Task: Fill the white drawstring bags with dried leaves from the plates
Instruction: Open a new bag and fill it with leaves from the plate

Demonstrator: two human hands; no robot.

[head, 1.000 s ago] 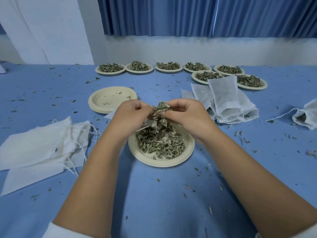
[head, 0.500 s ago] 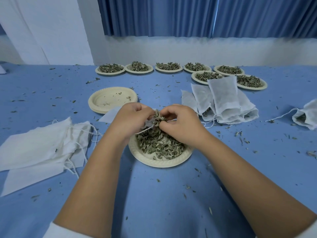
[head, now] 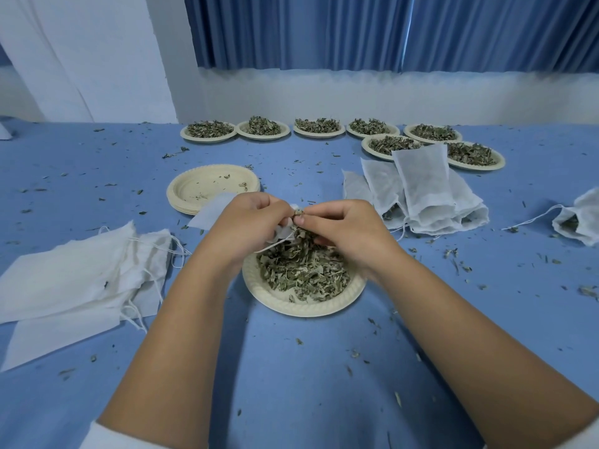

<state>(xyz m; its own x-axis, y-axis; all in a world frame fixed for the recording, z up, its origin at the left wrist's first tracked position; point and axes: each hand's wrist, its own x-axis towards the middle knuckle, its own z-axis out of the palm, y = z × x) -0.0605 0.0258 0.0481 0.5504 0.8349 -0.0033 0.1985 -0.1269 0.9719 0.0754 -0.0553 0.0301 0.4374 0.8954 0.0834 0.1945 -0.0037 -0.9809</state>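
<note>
the white drawstring bag (head: 212, 211) is thin, limp cloth, very light, best held by its mouth hem. left hand (head: 249, 222) fingers curl round that hem above the plate (head: 304, 307) on the bench (head: 291, 384); right hand (head: 343, 228) fingers pinch brittle dried leaves (head: 301, 270) at the opening. the bag's long axis trails far-left, mouth facing the right hand

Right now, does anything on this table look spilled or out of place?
Yes: dried leaf bits are scattered across the blue tablecloth, well beyond the near plate. One filled bag lies alone at the right edge, apart from the pile of filled bags, its mouth open with leaves showing.
</note>
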